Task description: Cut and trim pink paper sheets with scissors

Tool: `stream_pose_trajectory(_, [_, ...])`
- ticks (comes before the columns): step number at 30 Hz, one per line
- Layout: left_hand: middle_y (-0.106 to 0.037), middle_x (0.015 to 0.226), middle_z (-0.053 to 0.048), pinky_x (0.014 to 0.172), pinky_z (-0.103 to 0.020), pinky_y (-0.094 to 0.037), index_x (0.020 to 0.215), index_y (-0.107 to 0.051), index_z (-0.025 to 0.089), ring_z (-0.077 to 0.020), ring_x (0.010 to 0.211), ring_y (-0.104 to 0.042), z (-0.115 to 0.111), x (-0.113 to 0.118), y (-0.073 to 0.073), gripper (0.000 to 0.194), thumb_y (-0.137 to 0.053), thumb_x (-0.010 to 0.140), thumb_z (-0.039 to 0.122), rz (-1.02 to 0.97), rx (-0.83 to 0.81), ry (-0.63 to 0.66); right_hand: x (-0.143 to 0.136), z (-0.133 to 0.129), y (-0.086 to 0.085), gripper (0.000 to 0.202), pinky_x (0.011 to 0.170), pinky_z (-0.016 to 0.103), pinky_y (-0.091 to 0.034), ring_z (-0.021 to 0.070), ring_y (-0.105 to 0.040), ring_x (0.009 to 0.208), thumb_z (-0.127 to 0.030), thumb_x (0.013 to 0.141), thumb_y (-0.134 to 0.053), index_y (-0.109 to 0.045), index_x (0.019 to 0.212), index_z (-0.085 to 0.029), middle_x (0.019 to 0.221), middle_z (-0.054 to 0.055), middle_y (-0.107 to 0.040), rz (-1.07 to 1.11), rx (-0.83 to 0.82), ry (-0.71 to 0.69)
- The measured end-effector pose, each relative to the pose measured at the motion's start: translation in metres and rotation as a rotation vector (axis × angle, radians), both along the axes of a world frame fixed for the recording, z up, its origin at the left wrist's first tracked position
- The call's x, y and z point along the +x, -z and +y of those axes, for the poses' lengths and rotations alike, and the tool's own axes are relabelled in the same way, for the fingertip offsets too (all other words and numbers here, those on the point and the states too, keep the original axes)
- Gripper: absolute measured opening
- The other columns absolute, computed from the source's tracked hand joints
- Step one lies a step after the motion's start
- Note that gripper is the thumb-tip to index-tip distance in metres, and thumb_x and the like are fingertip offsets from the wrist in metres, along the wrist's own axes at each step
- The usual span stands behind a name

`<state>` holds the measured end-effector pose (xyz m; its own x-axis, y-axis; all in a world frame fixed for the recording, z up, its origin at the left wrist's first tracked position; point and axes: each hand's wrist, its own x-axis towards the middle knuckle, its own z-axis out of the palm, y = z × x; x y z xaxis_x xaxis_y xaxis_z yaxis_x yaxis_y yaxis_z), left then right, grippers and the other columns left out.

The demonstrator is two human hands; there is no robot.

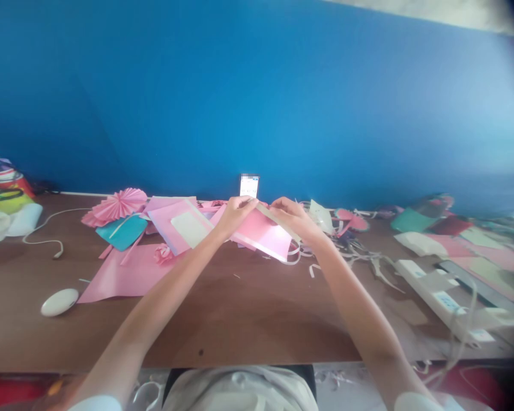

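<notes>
My left hand (240, 211) is closed in a pinch at the upper end of a narrow pale strip (276, 220), which looks like paper or tape. Closed on the same strip from the other side is my right hand (292, 216), its fingers bent close to the left one. The strip slants down to the right, passing under my right hand. Just below and between the hands is a pink paper sheet (265, 235) with a pale lower edge; whether either hand touches it I cannot tell. Behind my hands a lit phone (249, 186) stands upright.
Left of my arms lie a pink pleated paper fan (120, 205), a teal paper piece (122, 231), a large pink sheet (124, 279) and a white mouse (60, 302). To the right are tangled pale strips (364, 254) and a white power strip (443, 299). A blue wall (240, 91) rises behind.
</notes>
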<state>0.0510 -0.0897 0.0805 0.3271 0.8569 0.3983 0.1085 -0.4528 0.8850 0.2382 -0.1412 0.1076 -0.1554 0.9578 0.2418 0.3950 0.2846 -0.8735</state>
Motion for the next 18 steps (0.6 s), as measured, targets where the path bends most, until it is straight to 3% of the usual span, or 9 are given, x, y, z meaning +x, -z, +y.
stream_pose_trajectory(5, [-0.070,0.090,-0.007,0.074,-0.030,-0.043,0.084,-0.070,0.015,-0.0201,0.085,-0.061,-0.004,0.004,-0.004,0.036,-0.050,0.089,0.045,0.014,0.077,0.072,-0.010,0.000,0.007,0.037,0.063,0.027,-0.047,0.0142,-0.060,0.068,-0.054,0.082,-0.061,-0.058,0.086,-0.017,0.075,0.005,-0.066,-0.001,0.025,-0.047])
stream_pose_trajectory(9, [-0.070,0.087,-0.008,0.074,-0.030,-0.043,0.080,-0.068,0.014,-0.0199,0.085,-0.061,-0.009,0.005,-0.007,0.035,-0.052,0.089,0.044,0.054,0.098,0.123,-0.011,0.004,0.012,0.038,0.051,0.024,-0.038,0.0099,-0.050,0.055,-0.055,0.082,-0.060,-0.059,0.079,-0.016,0.066,0.002,-0.062,-0.025,0.047,-0.026])
stream_pose_trajectory(14, [-0.070,0.089,-0.007,0.067,-0.028,-0.042,0.089,-0.069,0.015,-0.0182,0.081,-0.061,-0.005,0.003,-0.007,0.032,-0.056,0.087,0.045,0.076,0.105,0.130,-0.003,0.006,0.012,0.035,0.050,0.024,-0.029,0.0083,-0.042,0.053,-0.051,0.082,-0.062,-0.062,0.079,-0.016,0.056,-0.003,-0.051,0.059,0.090,-0.015])
stream_pose_trajectory(18, [-0.070,0.096,-0.007,0.072,-0.029,-0.044,0.093,-0.069,0.016,-0.0189,0.087,-0.062,0.003,0.001,-0.004,0.028,-0.063,0.083,0.042,0.060,0.126,0.153,0.006,0.009,0.009,0.037,0.047,0.024,-0.024,0.0072,-0.035,0.050,-0.053,0.078,-0.065,-0.064,0.080,-0.016,0.057,-0.003,-0.050,0.114,0.087,0.061])
